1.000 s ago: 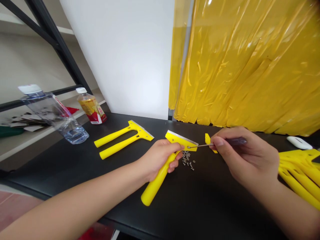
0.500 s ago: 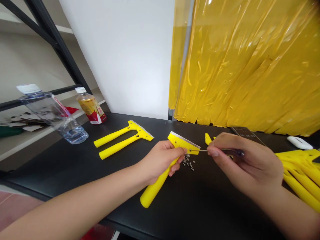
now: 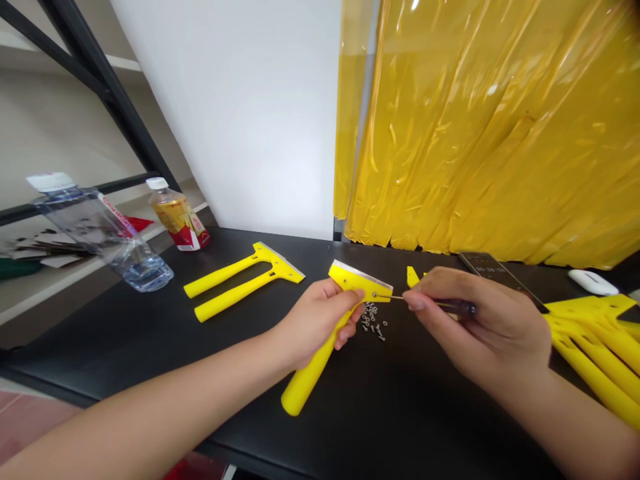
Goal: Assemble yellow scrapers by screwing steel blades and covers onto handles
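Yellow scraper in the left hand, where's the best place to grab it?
Probably by its thick, round handle, coming from the near side: its bare lower end slants toward you, below the left hand. Keep off the far end, because that has the thin metal edge and the screwdriver reaches it.

Right grip (image 3: 483, 327): lowered over the past second.
Screwdriver (image 3: 466, 309), in right grip: handle formerly tilted up from the shaft, now sloping slightly down.
Phone (image 3: 493, 268), beyond right grip: formerly hidden by it, now partly exposed, display lit.
Yellow piece (image 3: 412, 277), just beyond right fingertips: lower end now covered.
Yellow scraper (image 3: 314, 373), in left grip (image 3: 327, 310): drawn slightly away from right grip since half a second ago.
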`<state>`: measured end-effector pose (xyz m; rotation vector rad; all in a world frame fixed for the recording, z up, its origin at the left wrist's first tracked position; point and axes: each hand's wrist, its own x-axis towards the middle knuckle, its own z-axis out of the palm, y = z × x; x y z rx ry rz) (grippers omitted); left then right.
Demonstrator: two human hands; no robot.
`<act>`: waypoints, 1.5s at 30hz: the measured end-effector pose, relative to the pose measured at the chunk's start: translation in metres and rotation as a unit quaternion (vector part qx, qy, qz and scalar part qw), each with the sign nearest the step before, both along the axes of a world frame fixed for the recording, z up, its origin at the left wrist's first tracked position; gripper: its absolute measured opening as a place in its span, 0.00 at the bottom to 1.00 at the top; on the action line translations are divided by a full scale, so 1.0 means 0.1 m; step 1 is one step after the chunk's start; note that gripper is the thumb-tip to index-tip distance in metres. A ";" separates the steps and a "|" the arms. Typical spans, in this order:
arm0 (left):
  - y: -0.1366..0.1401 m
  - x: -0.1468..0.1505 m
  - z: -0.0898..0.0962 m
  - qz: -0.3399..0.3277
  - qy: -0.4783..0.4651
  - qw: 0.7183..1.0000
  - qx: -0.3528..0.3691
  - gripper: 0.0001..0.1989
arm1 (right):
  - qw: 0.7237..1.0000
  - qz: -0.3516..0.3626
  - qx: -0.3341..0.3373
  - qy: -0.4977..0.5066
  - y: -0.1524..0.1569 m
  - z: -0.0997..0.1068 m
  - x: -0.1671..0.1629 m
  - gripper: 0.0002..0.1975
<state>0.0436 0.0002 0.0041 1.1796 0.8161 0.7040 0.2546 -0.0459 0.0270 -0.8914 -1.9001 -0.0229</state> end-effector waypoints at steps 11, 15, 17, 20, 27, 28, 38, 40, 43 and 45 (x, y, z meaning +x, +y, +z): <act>0.06 -0.04 0.03 -0.041 -0.113 0.992 -0.044 0.13 | 0.999 0.023 0.042 0.019 -0.04 0.06 0.04 0.12; 0.02 -0.02 0.03 0.018 -0.130 0.991 -0.024 0.14 | 0.995 0.053 0.082 -0.029 -0.02 0.11 0.05 0.02; 0.01 -0.02 0.02 0.032 -0.126 0.992 0.005 0.17 | 0.992 0.076 0.096 -0.032 -0.02 0.10 0.05 0.11; 0.02 -0.02 0.02 0.050 -0.111 0.992 0.038 0.20 | 0.993 0.071 0.090 -0.037 -0.04 0.08 0.04 0.14; 0.07 -0.03 -0.02 0.069 -0.072 0.994 0.052 0.20 | 0.991 -0.024 0.095 -0.086 -0.08 0.11 0.00 0.07; 0.07 -0.03 -0.01 0.071 -0.069 0.994 0.054 0.20 | 0.990 -0.037 0.094 -0.098 -0.09 0.13 0.00 0.07; 0.05 -0.07 0.11 0.116 0.069 0.981 0.143 0.25 | 0.958 -0.180 0.098 -0.200 -0.27 0.25 -0.09 0.09; 0.06 -0.08 0.12 0.127 0.081 0.977 0.150 0.25 | 0.954 -0.188 0.097 -0.213 -0.28 0.27 -0.10 0.08; 0.08 -0.09 0.13 0.151 0.102 0.968 0.171 0.26 | 0.943 -0.218 0.102 -0.228 -0.25 0.27 -0.11 0.10; 0.11 -0.09 0.13 0.168 0.110 0.962 0.183 0.26 | 0.943 -0.222 0.096 -0.227 -0.22 0.25 -0.11 0.11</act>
